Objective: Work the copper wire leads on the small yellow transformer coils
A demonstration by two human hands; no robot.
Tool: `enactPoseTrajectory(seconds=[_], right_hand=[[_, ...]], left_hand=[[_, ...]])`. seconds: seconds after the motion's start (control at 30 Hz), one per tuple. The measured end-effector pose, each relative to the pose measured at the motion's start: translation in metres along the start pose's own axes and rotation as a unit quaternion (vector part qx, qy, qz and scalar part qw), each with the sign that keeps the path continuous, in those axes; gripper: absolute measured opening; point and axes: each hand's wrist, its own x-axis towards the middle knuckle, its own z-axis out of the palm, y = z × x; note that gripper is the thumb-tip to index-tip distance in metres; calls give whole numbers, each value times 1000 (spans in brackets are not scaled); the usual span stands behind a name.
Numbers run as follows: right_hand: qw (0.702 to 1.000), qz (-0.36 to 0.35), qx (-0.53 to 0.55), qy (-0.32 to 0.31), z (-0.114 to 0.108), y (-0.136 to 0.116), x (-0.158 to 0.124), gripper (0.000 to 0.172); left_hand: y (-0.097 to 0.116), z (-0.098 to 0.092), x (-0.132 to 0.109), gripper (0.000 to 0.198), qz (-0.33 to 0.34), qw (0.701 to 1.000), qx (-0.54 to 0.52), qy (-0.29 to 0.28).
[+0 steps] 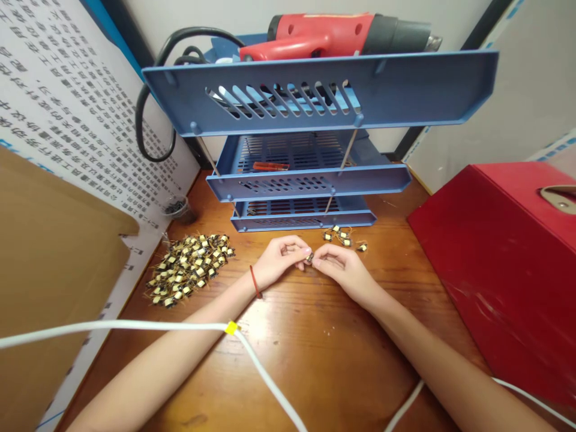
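My left hand (279,258) and my right hand (339,267) meet over the wooden table (315,354), both pinching one small yellow-and-black wound component (309,258) between their fingertips. A red band circles my left wrist. To the left lies a large heap of the same small components (189,267) with thin copper leads. A small group of several such components (344,237) lies just beyond my right hand, in front of the tray rack.
A blue three-tier tray rack (310,180) stands at the back, a red heat gun (333,33) on top with its black cord. A red box (504,264) is at right, cardboard (49,270) and a printed board at left. White cable (135,326) crosses my forearms.
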Motion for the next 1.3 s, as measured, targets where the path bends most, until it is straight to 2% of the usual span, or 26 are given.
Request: enactPoseTrajectory(seconds=[0.33, 0.67, 0.97, 1.13, 1.3], right_hand=[[1000, -11, 4, 13, -1, 1, 0, 12], [995, -80, -45, 35, 4, 6, -3, 6], [997, -60, -20, 41, 1, 6, -1, 9], [999, -24, -8, 24, 0, 4, 0, 13], [1000, -18, -4, 14, 0, 2, 0, 15]], left_hand=[[1, 3, 0, 28, -4, 1000, -2, 7], [-1, 2, 0, 28, -8, 1000, -11, 7], [1, 2, 0, 27, -6, 1000, -13, 7], [0, 2, 0, 26, -6, 1000, -9, 10], [1, 3, 0, 29, -10, 1000, 1, 18]])
